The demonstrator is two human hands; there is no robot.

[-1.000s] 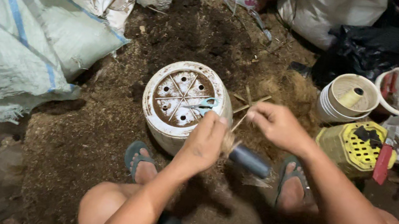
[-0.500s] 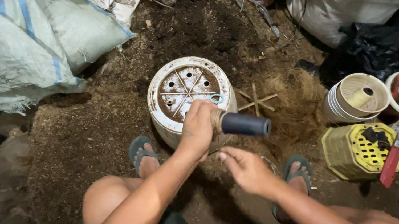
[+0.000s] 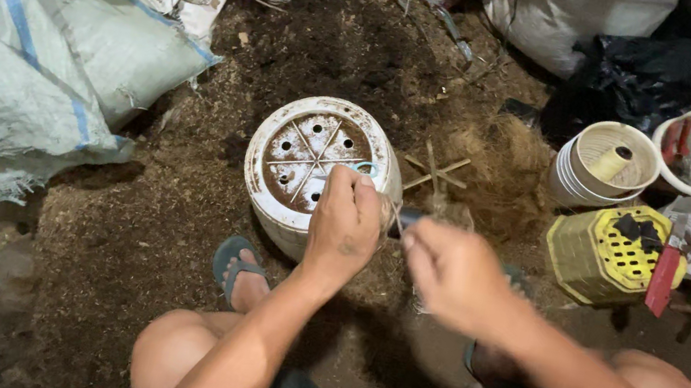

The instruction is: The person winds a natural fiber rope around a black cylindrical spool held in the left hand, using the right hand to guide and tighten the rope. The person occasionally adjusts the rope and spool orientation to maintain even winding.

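We see the upturned white pot [image 3: 312, 170] on the soil [image 3: 172, 221], its perforated base facing up. Our left hand [image 3: 345, 227] rests on its right rim, closed around a dark tube [image 3: 406, 221]. Our right hand [image 3: 454, 273], just beside, pinches a thin wire [image 3: 397, 221].

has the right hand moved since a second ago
Yes. The right hand has pulled back from beside the upturned white pot toward the person's knee.
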